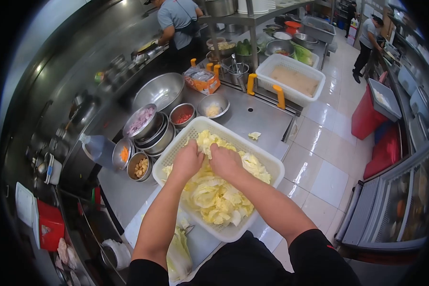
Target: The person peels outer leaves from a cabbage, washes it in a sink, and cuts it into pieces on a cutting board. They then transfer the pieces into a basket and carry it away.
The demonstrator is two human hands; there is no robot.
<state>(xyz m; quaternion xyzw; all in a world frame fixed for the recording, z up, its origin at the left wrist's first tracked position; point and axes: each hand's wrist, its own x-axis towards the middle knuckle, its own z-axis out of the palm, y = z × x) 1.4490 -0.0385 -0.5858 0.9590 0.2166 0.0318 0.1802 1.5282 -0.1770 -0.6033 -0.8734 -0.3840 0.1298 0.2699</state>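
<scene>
A white perforated basket (275, 167) full of torn pale yellow cabbage leaves (214, 195) stands at the counter's front. Over its far part, my left hand (188, 159) and my right hand (225, 161) are close together, fingers closed on a piece of yellow cabbage between them. Below the basket's left side, a larger piece of cabbage (178, 255) lies on a white cutting board (140, 221), partly hidden by my left forearm. A small cabbage scrap (254, 136) rests on the steel counter right of the basket.
Steel bowls with chopped onion (140, 120), red pieces (182, 114) and garlic (213, 109) stand beyond the basket, near a large empty bowl (159, 93). A plastic jug (99, 150) is at left. Co-workers (178, 21) (367, 40) stand farther off. Tiled floor lies at right.
</scene>
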